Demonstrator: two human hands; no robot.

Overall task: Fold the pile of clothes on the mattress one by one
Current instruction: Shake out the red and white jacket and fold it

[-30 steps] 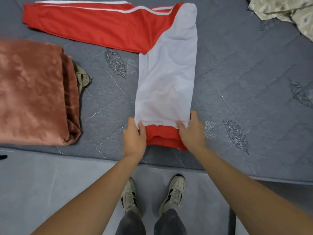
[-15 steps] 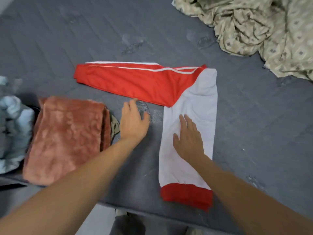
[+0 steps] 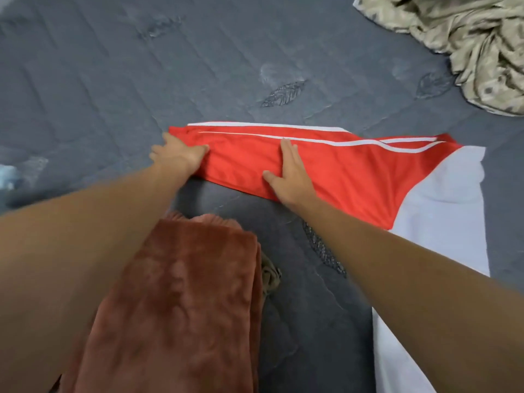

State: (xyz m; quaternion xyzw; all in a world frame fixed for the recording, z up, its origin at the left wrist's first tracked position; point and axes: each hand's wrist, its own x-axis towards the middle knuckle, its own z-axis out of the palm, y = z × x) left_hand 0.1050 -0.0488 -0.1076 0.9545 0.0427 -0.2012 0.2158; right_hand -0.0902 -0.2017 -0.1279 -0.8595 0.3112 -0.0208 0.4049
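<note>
A red and white long-sleeved jersey [image 3: 354,177] lies on the grey mattress [image 3: 113,80]. Its white body runs down the right side, and its red sleeve with white stripes stretches out to the left. My left hand [image 3: 175,157] is at the cuff end of that sleeve, with the thumb on top of the red cloth, pinching it. My right hand [image 3: 289,174] lies flat on the middle of the sleeve with its fingers straight.
A folded rust-brown plush cloth [image 3: 181,302] lies near me under my left arm, with a bit of olive fabric [image 3: 270,275] beside it. A crumpled beige patterned sheet [image 3: 459,38] sits at the far right. A pale blue cloth [image 3: 7,177] shows at the left edge.
Both hands left the body of the jersey and moved up to the red sleeve. The left now holds the cuff and the right presses mid-sleeve. The camera moved closer and leftward.
</note>
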